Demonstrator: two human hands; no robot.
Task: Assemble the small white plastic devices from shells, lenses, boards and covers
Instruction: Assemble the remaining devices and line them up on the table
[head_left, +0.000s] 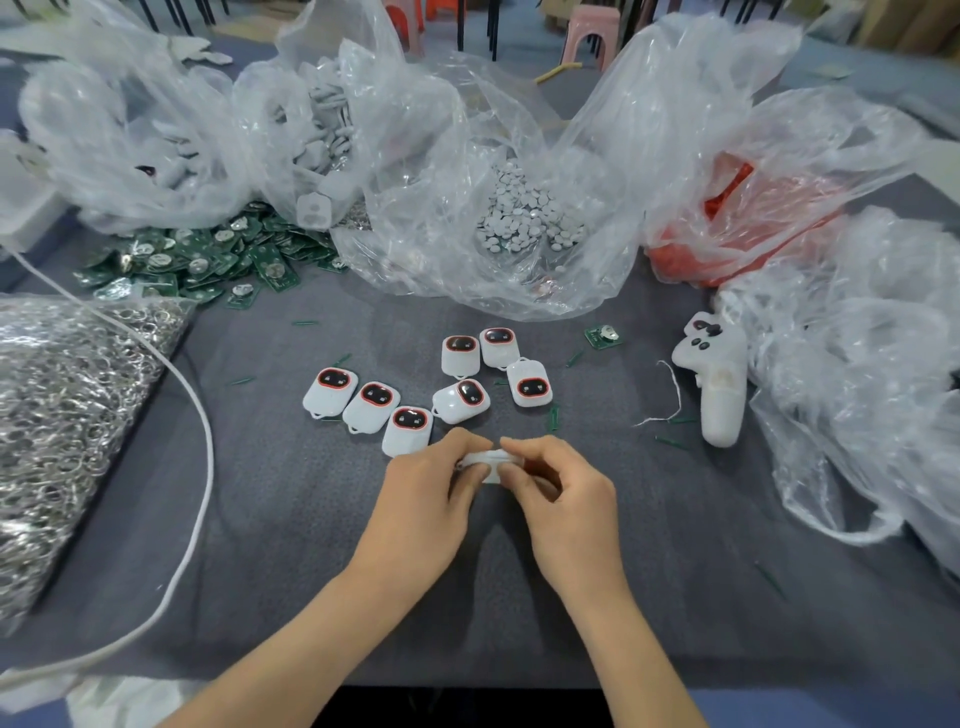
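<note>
We hold one white device (485, 464) between both hands, low over the tabletop (291, 499); left hand (428, 491) and right hand (558, 493) have their fingers (470, 451) closed around it. We judge the cover is being pressed shut; next it joins the seven finished devices (415, 395) just beyond.

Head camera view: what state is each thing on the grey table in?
Small white plastic device: pinched between left hand and right hand.
Seven finished white devices: loose, lenses up.
Green circuit boards: heaped.
Clear plastic bag of grey discs: open.
</note>
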